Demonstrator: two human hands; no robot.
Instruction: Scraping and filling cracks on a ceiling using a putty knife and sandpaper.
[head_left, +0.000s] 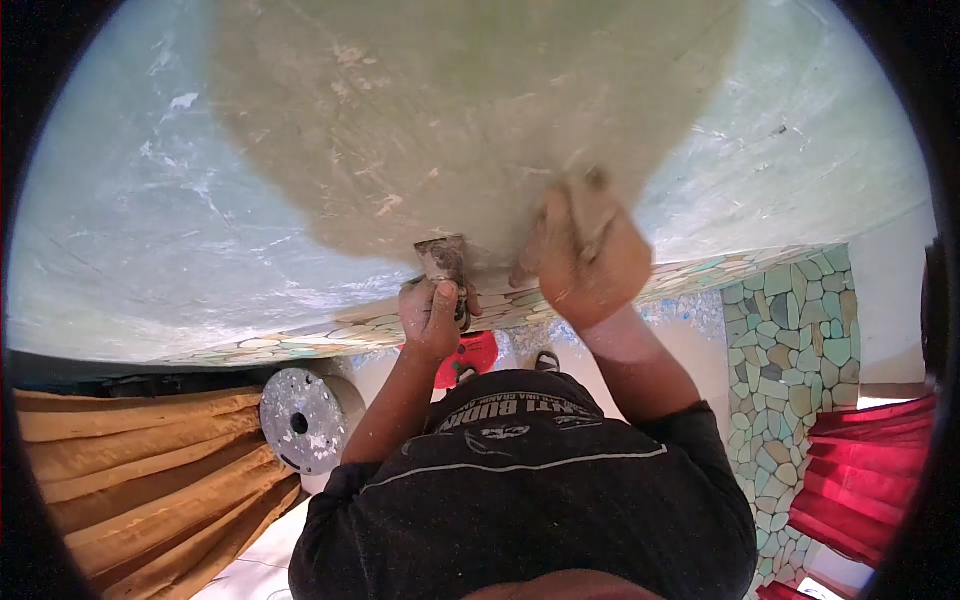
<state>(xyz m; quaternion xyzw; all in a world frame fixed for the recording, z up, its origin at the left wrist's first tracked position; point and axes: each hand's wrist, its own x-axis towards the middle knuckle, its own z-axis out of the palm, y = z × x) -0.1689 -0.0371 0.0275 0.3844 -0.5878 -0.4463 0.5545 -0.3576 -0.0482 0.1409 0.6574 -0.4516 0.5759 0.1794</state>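
My left hand (430, 312) is closed round a scraper (441, 258) with a broad, dusty metal blade, held upright close to the wall. The pale green wall (290, 215) bears scratches, whitish scuffs and a large darker area. To the right, my right hand (598, 255) is raised against or very near this wall, smeared by motion. Its fingers look curled round something with a dark, rounded end, which I cannot make out. Pale dust coats both hands and forearms.
Stone mosaic (780, 340) covers a strip at the right and the wall's lower band. A red round object (468, 358) lies below my left hand. A speckled grey cylinder (300, 420) stands beside an orange curtain (150, 460); a red curtain (865, 480) hangs right.
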